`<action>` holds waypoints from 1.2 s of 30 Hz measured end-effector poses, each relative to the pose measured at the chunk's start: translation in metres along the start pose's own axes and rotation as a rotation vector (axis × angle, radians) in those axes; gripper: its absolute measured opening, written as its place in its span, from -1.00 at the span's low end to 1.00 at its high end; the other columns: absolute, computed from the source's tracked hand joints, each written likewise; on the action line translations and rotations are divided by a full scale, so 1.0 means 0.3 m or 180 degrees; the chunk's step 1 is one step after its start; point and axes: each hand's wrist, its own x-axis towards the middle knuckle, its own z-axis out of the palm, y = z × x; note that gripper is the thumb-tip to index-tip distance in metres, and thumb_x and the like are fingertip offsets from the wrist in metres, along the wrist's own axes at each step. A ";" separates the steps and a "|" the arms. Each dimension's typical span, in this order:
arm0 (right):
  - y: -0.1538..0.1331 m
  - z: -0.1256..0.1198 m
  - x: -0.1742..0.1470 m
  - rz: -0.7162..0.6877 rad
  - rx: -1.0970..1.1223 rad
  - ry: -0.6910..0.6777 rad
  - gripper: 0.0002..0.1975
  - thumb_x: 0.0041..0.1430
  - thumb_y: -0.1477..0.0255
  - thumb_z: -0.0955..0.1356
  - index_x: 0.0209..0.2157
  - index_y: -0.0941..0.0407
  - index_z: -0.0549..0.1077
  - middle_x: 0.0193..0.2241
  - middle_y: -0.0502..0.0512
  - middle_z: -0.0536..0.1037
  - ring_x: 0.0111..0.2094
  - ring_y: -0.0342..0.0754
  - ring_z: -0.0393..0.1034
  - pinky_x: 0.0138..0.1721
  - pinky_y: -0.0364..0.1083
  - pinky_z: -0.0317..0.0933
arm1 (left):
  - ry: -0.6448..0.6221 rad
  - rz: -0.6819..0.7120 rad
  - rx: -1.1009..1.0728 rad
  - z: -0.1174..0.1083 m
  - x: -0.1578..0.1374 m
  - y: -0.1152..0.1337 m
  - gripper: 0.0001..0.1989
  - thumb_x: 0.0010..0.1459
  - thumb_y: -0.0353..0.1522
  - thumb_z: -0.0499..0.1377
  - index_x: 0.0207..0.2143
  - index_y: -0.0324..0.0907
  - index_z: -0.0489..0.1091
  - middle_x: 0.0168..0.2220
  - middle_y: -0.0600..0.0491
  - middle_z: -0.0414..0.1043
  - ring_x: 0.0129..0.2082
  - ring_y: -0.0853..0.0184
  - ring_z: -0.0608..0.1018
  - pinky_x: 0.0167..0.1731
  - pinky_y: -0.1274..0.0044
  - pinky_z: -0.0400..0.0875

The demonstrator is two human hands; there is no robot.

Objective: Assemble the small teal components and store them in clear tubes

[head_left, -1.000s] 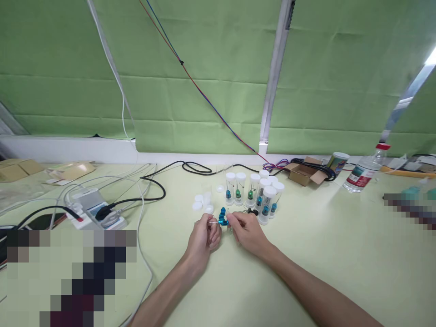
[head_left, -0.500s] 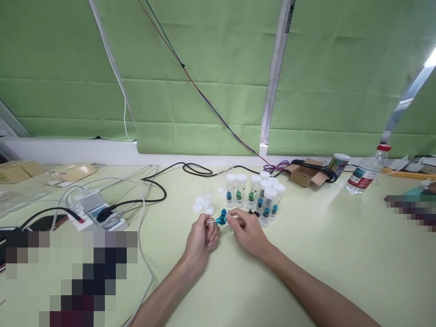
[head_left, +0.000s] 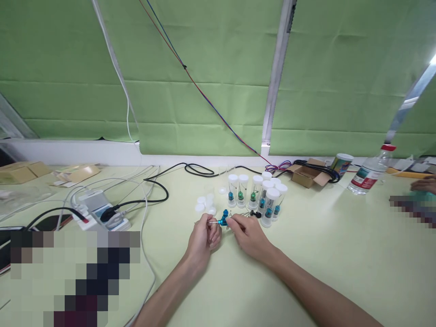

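A small shiny blue metal piece (head_left: 223,220) with a thin metal rod sits between my two hands above the table. My left hand (head_left: 203,238) is closed, thumb and fingers pinching the rod on the left side. At the piece's right side, the fingers of my right hand (head_left: 250,234) are pinched together; their tips cover what they hold there. Small dark parts with thin stems (head_left: 255,214) lie just beyond my right hand. Behind it stand several clear tubes with white caps (head_left: 253,190), each with a blue or green piece inside.
White caps (head_left: 201,205) lie beyond my left hand. To the left are a power strip (head_left: 102,211) and a trailing white cable (head_left: 145,254). At the back right stand an open cardboard box (head_left: 305,180), a can (head_left: 341,164) and a water bottle (head_left: 369,175). Another person's hand (head_left: 424,184) shows at far right.
The view has shifted slightly. My right fingers have moved a little at the blue piece, while my left hand keeps its pinch. Another person's hand has come into view at far right.
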 end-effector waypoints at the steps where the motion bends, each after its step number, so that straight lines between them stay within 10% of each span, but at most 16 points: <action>1: 0.000 0.000 0.000 0.0008 -0.0013 0.0025 -0.57 0.35 0.26 0.17 -0.61 0.09 0.10 -0.68 -0.14 0.06 -0.60 -0.19 -0.08 -0.51 -0.14 -0.11 | -0.0018 0.0020 0.0007 0.001 -0.001 0.000 -0.51 0.12 -0.28 0.02 -0.83 -0.15 0.02 -0.79 0.16 -0.06 -0.75 0.48 0.06 -0.70 0.55 -0.09; 10: -0.010 -0.002 -0.015 -0.0044 0.0163 -0.0139 -0.74 0.32 0.31 0.21 -0.04 0.12 0.32 -0.70 -0.22 0.09 -0.66 -0.19 -0.06 -0.55 -0.17 -0.13 | 0.0055 0.0083 -0.0111 0.004 0.003 0.007 -0.54 0.11 -0.28 0.03 -0.81 -0.16 0.04 -0.79 0.17 -0.04 -0.76 0.50 0.04 -0.71 0.56 -0.12; 25: 0.006 0.012 -0.006 0.0069 -0.0081 0.0059 -0.56 0.36 0.21 0.13 -0.59 0.09 0.20 -0.69 -0.12 0.12 -0.63 -0.16 -0.01 -0.52 -0.15 -0.04 | -0.0047 0.0007 0.0020 -0.002 0.004 -0.003 -0.52 0.10 -0.27 0.03 -0.82 -0.15 0.02 -0.81 0.16 -0.04 -0.76 0.50 0.06 -0.70 0.55 -0.12; 36: -0.005 0.002 -0.014 0.0013 0.0055 -0.0102 -0.73 0.30 0.30 0.22 -0.05 0.14 0.33 -0.71 -0.23 0.10 -0.67 -0.18 -0.03 -0.54 -0.17 -0.10 | 0.0113 -0.0038 -0.0136 -0.004 0.011 -0.001 -0.54 0.09 -0.28 0.04 -0.81 -0.16 0.02 -0.80 0.18 -0.06 -0.77 0.51 0.03 -0.71 0.56 -0.14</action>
